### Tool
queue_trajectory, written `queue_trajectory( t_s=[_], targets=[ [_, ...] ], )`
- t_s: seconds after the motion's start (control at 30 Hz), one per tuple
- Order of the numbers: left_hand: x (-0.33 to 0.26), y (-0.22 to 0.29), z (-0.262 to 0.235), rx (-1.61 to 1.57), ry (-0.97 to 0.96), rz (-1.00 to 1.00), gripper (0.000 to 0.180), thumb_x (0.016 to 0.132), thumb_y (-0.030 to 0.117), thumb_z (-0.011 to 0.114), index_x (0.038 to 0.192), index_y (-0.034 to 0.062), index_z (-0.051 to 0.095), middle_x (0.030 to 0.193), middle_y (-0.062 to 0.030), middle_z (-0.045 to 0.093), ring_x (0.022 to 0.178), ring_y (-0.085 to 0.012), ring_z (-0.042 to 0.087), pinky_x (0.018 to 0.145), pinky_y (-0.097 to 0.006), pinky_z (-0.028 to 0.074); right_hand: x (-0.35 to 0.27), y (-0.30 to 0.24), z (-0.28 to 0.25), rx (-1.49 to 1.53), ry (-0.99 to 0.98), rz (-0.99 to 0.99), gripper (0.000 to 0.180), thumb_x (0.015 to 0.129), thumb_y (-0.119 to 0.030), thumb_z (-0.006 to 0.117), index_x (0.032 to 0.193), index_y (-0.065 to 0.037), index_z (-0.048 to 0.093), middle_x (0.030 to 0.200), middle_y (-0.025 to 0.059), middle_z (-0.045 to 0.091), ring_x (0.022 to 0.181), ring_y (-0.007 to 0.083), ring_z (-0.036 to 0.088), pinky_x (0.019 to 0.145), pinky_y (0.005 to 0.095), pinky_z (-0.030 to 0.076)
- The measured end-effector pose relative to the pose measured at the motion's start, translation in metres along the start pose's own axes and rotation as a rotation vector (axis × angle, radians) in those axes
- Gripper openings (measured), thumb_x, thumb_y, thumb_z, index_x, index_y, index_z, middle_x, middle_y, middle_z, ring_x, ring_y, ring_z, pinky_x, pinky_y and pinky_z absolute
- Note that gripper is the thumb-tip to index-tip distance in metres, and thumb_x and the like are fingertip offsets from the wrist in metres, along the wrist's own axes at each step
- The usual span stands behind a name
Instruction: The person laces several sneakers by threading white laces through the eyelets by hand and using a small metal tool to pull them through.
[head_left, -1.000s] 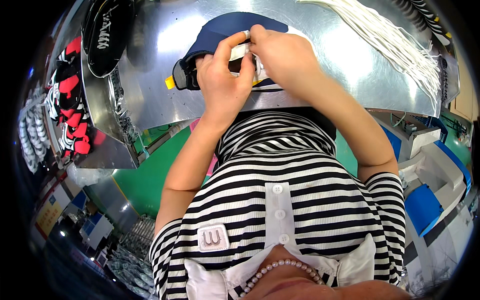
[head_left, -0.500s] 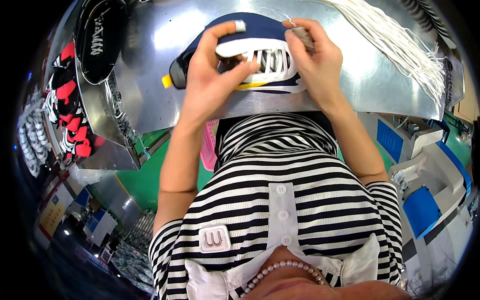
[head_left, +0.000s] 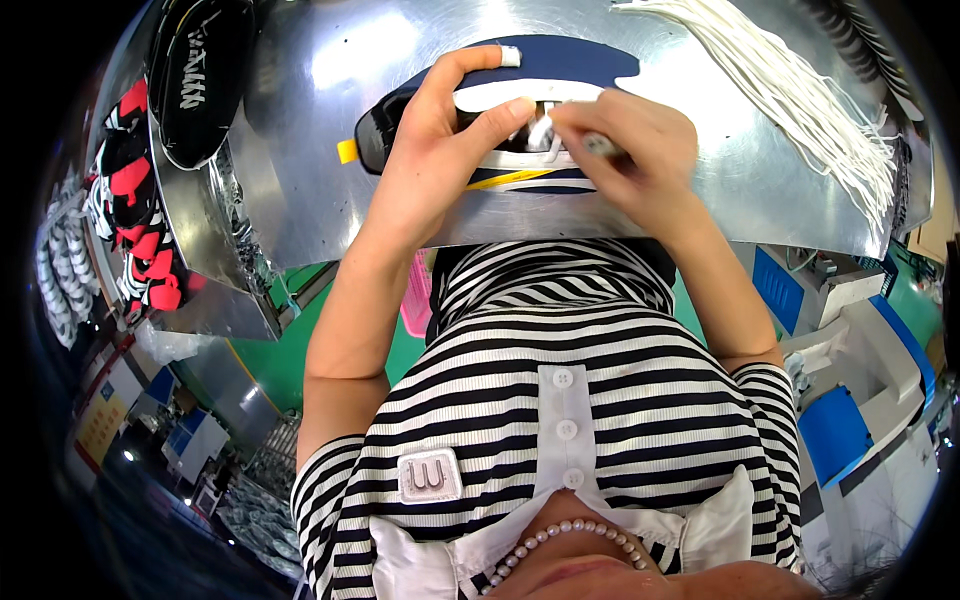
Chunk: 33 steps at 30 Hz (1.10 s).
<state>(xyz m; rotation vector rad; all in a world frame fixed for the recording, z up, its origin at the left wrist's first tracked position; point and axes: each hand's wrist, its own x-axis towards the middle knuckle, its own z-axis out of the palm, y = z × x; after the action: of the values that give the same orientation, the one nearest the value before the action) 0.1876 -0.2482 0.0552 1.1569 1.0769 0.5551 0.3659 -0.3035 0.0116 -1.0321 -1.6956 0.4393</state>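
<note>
Navy shoe upper (head_left: pixel 560 62) lies on shiny metal table (head_left: pixel 320 150), seemingly a factory.

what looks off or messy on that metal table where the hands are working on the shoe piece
Nothing looks damaged or spilled. The left hand and right hand hold the navy shoe piece flat on the metal table. The bundle of white laces fans out loosely toward the table's right edge, untidy but not tangled.

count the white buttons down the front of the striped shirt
3, in a vertical row on the shirt's white placket: the top button just below the chest, the middle button under it, and the lowest button just above the white collar. Others may be hidden.
</note>
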Motion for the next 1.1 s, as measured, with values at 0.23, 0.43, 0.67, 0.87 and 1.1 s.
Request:
queue_trajectory(
  t_s=[0.23,0.43,0.67,0.87,1.1],
  targets=[
    [0.016,-0.002,0.003,0.070,0.003,0.031,0.047,0.094,0.018,0.065,0.134,0.0026,0.046,0.098,-0.0136,0.068,0.089,-0.0135,0.064,0.079,-0.026,0.051,-0.021,-0.023,0.005,0.100,-0.037,0.150,0.017,0.074,-0.001,0.073,0.090,-0.006,0.072,0.066,0.0069,0.060,0.049,0.0177,0.053,0.045,0.0265,0.040],
    [-0.024,-0.001,-0.004,0.619,0.049,0.387,0.044,0.095,0.016,0.062,0.132,0.0002,0.044,0.106,-0.0234,0.067,0.098,-0.0357,0.066,0.086,-0.038,0.054,-0.038,-0.039,-0.017,0.330,0.055,0.912,0.014,0.087,-0.011,0.071,0.099,-0.002,0.073,0.076,-0.0012,0.069,0.066,0.0002,0.055,0.056,0.0183,0.043],
    [-0.041,-0.022,-0.009,0.896,0.100,0.558,0.024,0.089,0.009,0.065,0.111,0.0024,0.058,0.087,-0.0181,0.065,0.078,-0.0354,0.063,0.066,-0.042,0.049,-0.026,-0.032,0.013,0.361,-0.063,0.994,0.019,0.085,-0.018,0.075,0.091,-0.001,0.072,0.072,-0.0028,0.064,0.063,0.0022,0.052,0.056,0.0197,0.042],
    [-0.040,-0.016,-0.011,0.785,0.081,0.486,0.025,0.090,0.012,0.067,0.112,0.0022,0.058,0.083,-0.0176,0.066,0.071,-0.0318,0.064,0.063,-0.037,0.049,-0.012,-0.035,0.019,0.544,0.169,0.809,0.011,0.087,-0.013,0.072,0.092,-0.002,0.070,0.076,-0.0051,0.064,0.067,0.0009,0.053,0.059,0.0172,0.042],
    [-0.034,-0.018,-0.002,0.851,0.162,0.527,0.027,0.084,0.018,0.075,0.104,0.0043,0.063,0.086,-0.0126,0.070,0.068,-0.0276,0.065,0.062,-0.033,0.049,-0.012,-0.025,0.028,0.453,0.164,0.774,0.017,0.088,-0.015,0.072,0.097,-0.001,0.067,0.075,-0.0023,0.065,0.067,0.0020,0.054,0.060,0.0184,0.042]
  ],
)
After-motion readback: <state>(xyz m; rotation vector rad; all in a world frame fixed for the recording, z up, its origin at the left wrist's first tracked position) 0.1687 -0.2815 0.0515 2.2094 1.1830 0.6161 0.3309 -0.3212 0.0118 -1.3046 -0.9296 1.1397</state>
